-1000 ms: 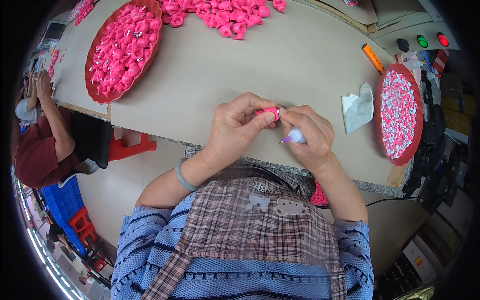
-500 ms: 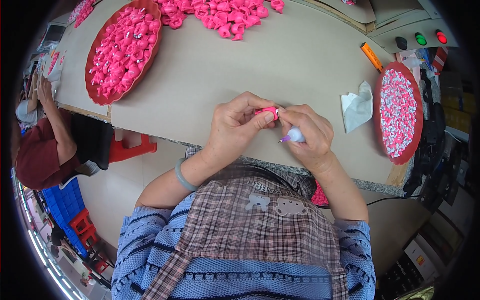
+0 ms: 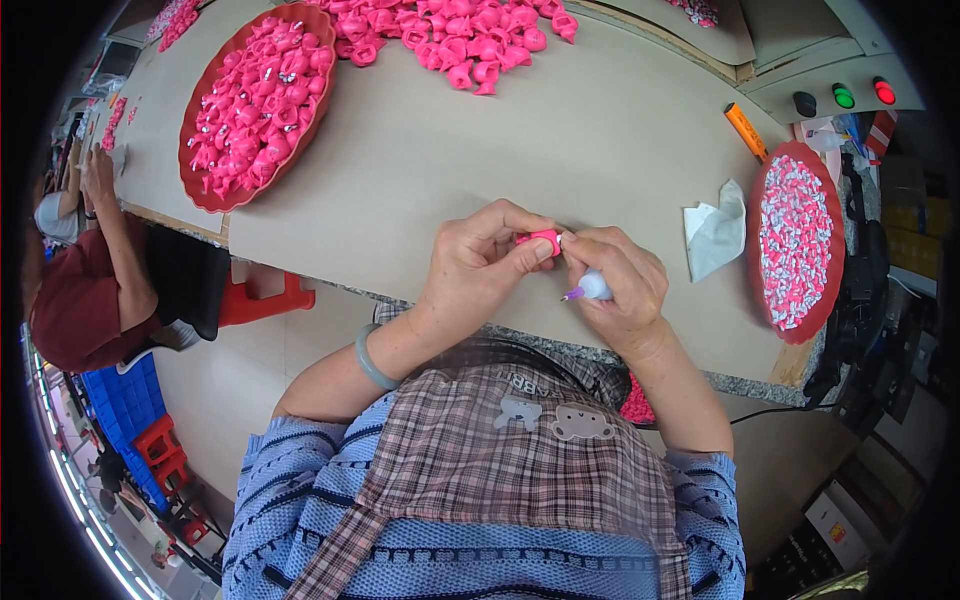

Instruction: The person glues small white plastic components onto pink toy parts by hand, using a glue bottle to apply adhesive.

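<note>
Above the near part of the table, my left hand (image 3: 478,258) pinches a small pink plastic piece (image 3: 545,240) between thumb and fingers. My right hand (image 3: 625,285) meets it from the other side, thumb and forefinger closed at the piece's right end, where a tiny bit of white shows. Tucked under the curled fingers of that same hand is a small white squeeze bottle (image 3: 597,286) with a purple nozzle, its tip pointing left. What the right fingertips pinch is too small to make out fully.
A red scalloped tray (image 3: 222,208) of pink pieces stands far left, beside a loose pink heap (image 3: 470,45). On the right are another red tray (image 3: 800,335) of small pink-and-white parts, a white tissue (image 3: 715,235) and an orange marker (image 3: 745,130). A co-worker (image 3: 90,290) sits at left.
The whole view has shifted slightly, so the table things sit a little lower. Both hands stay together at the pink piece, with the right fingertips still against its end.
</note>
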The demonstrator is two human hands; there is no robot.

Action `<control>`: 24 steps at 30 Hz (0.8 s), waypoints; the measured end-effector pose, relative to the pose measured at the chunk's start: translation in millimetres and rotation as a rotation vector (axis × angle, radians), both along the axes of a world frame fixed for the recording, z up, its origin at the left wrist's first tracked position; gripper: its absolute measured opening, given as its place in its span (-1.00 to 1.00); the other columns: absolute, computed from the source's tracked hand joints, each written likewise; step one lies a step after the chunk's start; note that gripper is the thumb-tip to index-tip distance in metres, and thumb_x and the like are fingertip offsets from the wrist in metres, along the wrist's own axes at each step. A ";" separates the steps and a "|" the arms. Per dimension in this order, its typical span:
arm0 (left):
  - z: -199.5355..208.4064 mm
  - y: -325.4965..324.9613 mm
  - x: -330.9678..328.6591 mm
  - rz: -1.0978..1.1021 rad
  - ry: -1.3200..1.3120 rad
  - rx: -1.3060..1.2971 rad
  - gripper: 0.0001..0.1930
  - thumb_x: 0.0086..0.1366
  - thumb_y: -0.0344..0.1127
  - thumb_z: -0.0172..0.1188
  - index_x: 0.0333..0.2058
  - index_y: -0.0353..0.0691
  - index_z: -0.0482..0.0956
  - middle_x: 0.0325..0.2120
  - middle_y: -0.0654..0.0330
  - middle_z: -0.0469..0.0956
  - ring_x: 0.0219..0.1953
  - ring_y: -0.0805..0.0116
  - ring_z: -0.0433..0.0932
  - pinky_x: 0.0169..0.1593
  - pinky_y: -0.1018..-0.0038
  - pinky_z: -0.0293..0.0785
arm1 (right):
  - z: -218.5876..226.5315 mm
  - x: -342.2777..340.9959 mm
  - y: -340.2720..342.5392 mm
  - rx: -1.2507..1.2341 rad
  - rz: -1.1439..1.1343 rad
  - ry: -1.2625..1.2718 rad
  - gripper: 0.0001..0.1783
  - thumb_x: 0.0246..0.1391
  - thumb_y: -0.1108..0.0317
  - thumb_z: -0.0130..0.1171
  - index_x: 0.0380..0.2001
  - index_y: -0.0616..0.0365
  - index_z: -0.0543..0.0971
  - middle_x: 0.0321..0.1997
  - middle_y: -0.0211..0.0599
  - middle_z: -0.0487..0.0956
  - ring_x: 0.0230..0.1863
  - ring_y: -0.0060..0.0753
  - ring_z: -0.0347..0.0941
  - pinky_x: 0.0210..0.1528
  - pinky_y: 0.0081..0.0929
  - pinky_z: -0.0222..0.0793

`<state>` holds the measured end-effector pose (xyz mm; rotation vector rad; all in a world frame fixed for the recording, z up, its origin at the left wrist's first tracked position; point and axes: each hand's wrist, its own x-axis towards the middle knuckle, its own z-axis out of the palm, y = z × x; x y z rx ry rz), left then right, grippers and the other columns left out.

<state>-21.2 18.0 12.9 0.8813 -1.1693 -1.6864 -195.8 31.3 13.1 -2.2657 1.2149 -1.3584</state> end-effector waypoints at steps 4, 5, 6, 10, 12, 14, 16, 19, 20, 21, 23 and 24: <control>0.2 -0.3 0.3 0.000 0.004 0.003 -0.88 0.28 -0.53 0.14 -0.21 -0.42 0.49 -0.31 0.09 0.61 -0.26 0.45 0.59 -0.14 0.51 0.61 | 1.3 0.6 0.0 0.020 0.004 -0.011 -0.71 -0.27 0.63 0.28 -0.36 0.26 0.54 -0.51 -0.27 0.54 -0.55 -0.39 0.50 -0.58 -0.51 0.40; 0.3 -0.3 0.8 -0.004 -0.008 -0.001 -0.88 0.28 -0.53 0.14 -0.21 -0.42 0.49 -0.31 0.09 0.61 -0.26 0.45 0.59 -0.14 0.51 0.61 | 0.6 0.4 -0.2 0.012 0.002 -0.004 -0.71 -0.27 0.63 0.28 -0.36 0.26 0.54 -0.51 -0.27 0.54 -0.55 -0.39 0.50 -0.58 -0.51 0.39; 0.4 -0.2 1.1 -0.009 -0.021 -0.005 -0.88 0.28 -0.53 0.14 -0.21 -0.43 0.49 -0.31 0.09 0.61 -0.26 0.45 0.59 -0.14 0.50 0.61 | 0.3 0.3 -0.2 0.005 0.001 0.003 -0.71 -0.27 0.63 0.28 -0.35 0.26 0.54 -0.51 -0.28 0.54 -0.56 -0.39 0.50 -0.59 -0.51 0.39; 0.4 -0.1 1.0 -0.014 -0.021 -0.008 -0.88 0.28 -0.53 0.15 -0.21 -0.43 0.49 -0.31 0.09 0.61 -0.26 0.45 0.59 -0.14 0.50 0.61 | 0.8 0.2 0.4 0.021 0.009 -0.010 -0.70 -0.28 0.64 0.28 -0.35 0.27 0.54 -0.51 -0.27 0.53 -0.56 -0.39 0.50 -0.58 -0.51 0.39; -1.0 0.3 0.1 -0.002 -0.010 -0.002 -0.87 0.28 -0.53 0.15 -0.21 -0.42 0.50 -0.30 0.10 0.61 -0.26 0.44 0.59 -0.14 0.50 0.61 | 0.2 -0.1 0.4 0.009 0.003 -0.004 -0.70 -0.28 0.64 0.28 -0.34 0.27 0.54 -0.51 -0.27 0.53 -0.56 -0.39 0.49 -0.59 -0.52 0.39; 0.4 -0.1 0.4 -0.004 -0.026 -0.003 -0.87 0.28 -0.52 0.15 -0.21 -0.42 0.50 -0.30 0.10 0.61 -0.26 0.44 0.59 -0.14 0.50 0.61 | 0.8 0.1 0.4 0.010 0.001 -0.006 -0.70 -0.28 0.64 0.28 -0.34 0.26 0.54 -0.51 -0.27 0.53 -0.56 -0.39 0.49 -0.58 -0.52 0.39; -0.2 0.0 0.9 -0.006 -0.043 -0.002 -0.87 0.28 -0.52 0.16 -0.21 -0.42 0.50 -0.30 0.10 0.61 -0.26 0.44 0.60 -0.15 0.50 0.61 | -0.2 0.2 -0.2 0.013 0.000 -0.008 -0.69 -0.28 0.64 0.28 -0.34 0.26 0.54 -0.51 -0.27 0.53 -0.56 -0.39 0.49 -0.58 -0.52 0.39; -2.1 0.4 0.3 0.006 -0.008 -0.019 -0.87 0.28 -0.52 0.16 -0.21 -0.41 0.50 -0.29 0.09 0.61 -0.26 0.43 0.60 -0.15 0.50 0.61 | -2.1 -0.2 -0.9 0.000 0.013 -0.008 -0.70 -0.29 0.63 0.28 -0.35 0.26 0.53 -0.50 -0.27 0.53 -0.55 -0.39 0.50 -0.58 -0.51 0.39; -0.8 0.0 -0.5 0.009 -0.008 -0.019 -0.87 0.28 -0.52 0.16 -0.21 -0.41 0.50 -0.30 0.09 0.61 -0.26 0.43 0.60 -0.15 0.50 0.61 | -1.3 -0.4 -0.7 0.007 0.012 -0.012 -0.70 -0.29 0.63 0.28 -0.36 0.26 0.53 -0.50 -0.27 0.53 -0.55 -0.39 0.50 -0.57 -0.51 0.40; -0.3 0.0 -1.2 0.012 -0.008 -0.020 -0.87 0.28 -0.52 0.16 -0.21 -0.41 0.50 -0.30 0.09 0.62 -0.26 0.43 0.60 -0.15 0.50 0.61 | -0.9 -0.9 -0.3 0.014 0.012 -0.016 -0.71 -0.29 0.63 0.28 -0.36 0.26 0.52 -0.50 -0.27 0.53 -0.54 -0.38 0.50 -0.57 -0.51 0.40; -0.6 -0.2 -1.6 0.010 -0.017 -0.015 -0.87 0.28 -0.52 0.16 -0.21 -0.41 0.50 -0.30 0.09 0.62 -0.26 0.43 0.60 -0.15 0.50 0.61 | -1.5 -1.6 -0.4 0.012 0.009 -0.011 -0.71 -0.29 0.63 0.27 -0.36 0.25 0.52 -0.50 -0.27 0.53 -0.54 -0.38 0.50 -0.57 -0.50 0.40; -0.7 -0.1 -1.7 0.009 -0.024 -0.012 -0.88 0.28 -0.52 0.16 -0.21 -0.41 0.50 -0.31 0.09 0.62 -0.27 0.43 0.60 -0.15 0.50 0.61 | -1.6 -1.9 -0.2 0.007 0.008 -0.006 -0.71 -0.29 0.63 0.27 -0.37 0.25 0.52 -0.50 -0.27 0.53 -0.54 -0.38 0.50 -0.57 -0.50 0.40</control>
